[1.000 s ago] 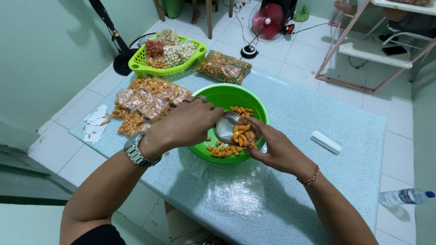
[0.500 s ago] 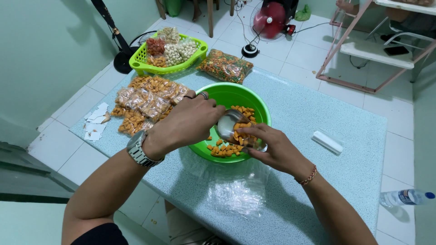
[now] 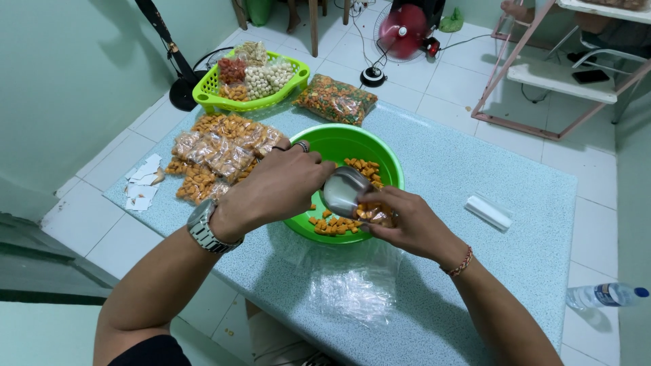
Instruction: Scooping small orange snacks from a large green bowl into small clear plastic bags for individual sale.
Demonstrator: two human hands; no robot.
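Left hand (image 3: 281,186) gripping metal scoop (image 3: 342,190) over green bowl (image 3: 339,144); right hand (image 3: 407,224) pinching small clear bag (image 3: 376,215) of orange snacks; filled clear packets (image 3: 217,152) piled left.

A speckled pale-blue table (image 3: 475,163) carries a green bowl (image 3: 339,146) of orange snacks near its middle, with a heap of small filled snack bags (image 3: 217,156) to the left of it. At the far edge sit a lime basket (image 3: 224,102) and a large bag of mixed-colour snacks (image 3: 336,99). Empty clear plastic bags (image 3: 346,285) lie at the near edge, a small white roll (image 3: 489,212) to the right, and torn white paper (image 3: 144,181) at the left corner.
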